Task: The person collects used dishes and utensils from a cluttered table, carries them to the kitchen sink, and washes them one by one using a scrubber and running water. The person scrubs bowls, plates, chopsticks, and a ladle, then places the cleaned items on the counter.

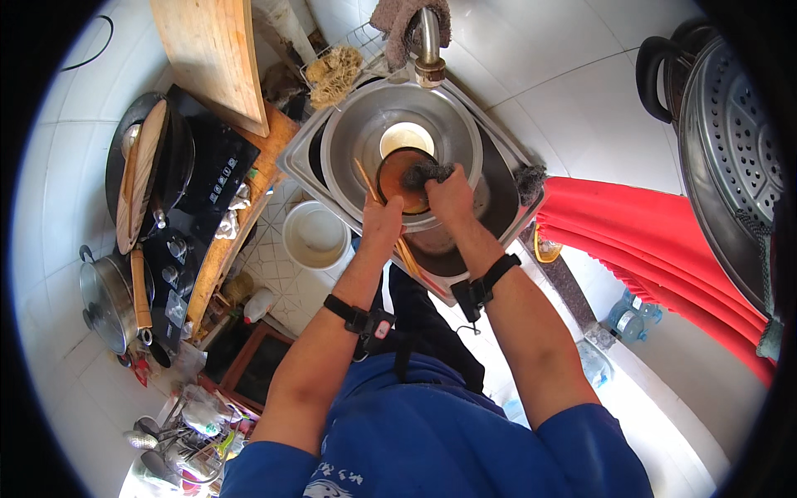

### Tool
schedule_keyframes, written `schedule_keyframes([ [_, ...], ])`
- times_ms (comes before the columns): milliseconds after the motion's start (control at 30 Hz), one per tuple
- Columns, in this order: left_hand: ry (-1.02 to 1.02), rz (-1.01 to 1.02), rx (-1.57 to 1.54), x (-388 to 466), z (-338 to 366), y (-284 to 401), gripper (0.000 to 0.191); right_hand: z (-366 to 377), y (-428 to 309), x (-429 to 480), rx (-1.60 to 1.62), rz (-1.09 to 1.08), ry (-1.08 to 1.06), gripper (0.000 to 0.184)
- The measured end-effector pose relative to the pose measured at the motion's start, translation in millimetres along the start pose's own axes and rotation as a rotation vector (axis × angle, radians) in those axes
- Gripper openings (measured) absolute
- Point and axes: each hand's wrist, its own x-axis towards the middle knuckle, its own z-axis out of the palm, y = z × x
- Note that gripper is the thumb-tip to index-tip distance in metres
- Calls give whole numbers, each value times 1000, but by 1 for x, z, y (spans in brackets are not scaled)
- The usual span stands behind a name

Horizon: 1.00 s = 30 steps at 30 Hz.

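My left hand (pixel 383 219) grips the near-left rim of a reddish-brown bowl (pixel 391 177) with a dark edge. The same hand also holds a bunch of wooden chopsticks (pixel 408 258), whose ends stick out above and below it. In my right hand (pixel 452 194) is a dark grey scrubbing pad (pixel 416 177), pressed against the inside of the bowl. Both hands are over the near side of a round metal basin (pixel 347 146) set in a stainless steel sink (pixel 505 225). Inside the basin, a pale bowl (pixel 408 134) lies just beyond the brown one and is partly covered by it.
A faucet (pixel 429 46) draped with a brown cloth (pixel 401 28) rises behind the basin. A loofah (pixel 334 71) sits at the sink's back-left. Left are a white bucket (pixel 317 235) and a black cooktop (pixel 215 171) with pans. A red curtain (pixel 635 233) hangs right, below a steamer (pixel 744 124).
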Motion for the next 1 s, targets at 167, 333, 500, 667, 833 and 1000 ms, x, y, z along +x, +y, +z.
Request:
schedule_keyframes([
  [167,109,261,-78,2,9,1,45,6,0,-1,207,252,-136,51],
  [333,11,187,-45,-6,1,14,44,9,-1,5,133,227,-183,50],
  [500,36,81,59,-4,2,24,43,12,3,7,161,126,-30,45],
  [667,22,221,-38,2,6,19,38,13,7,11,200,247,-185,53],
  [833,51,141,97,10,6,16,45,9,7,14,204,143,-133,47],
  [1000,72,239,112,13,5,18,42,14,7,12,333,323,-257,50],
])
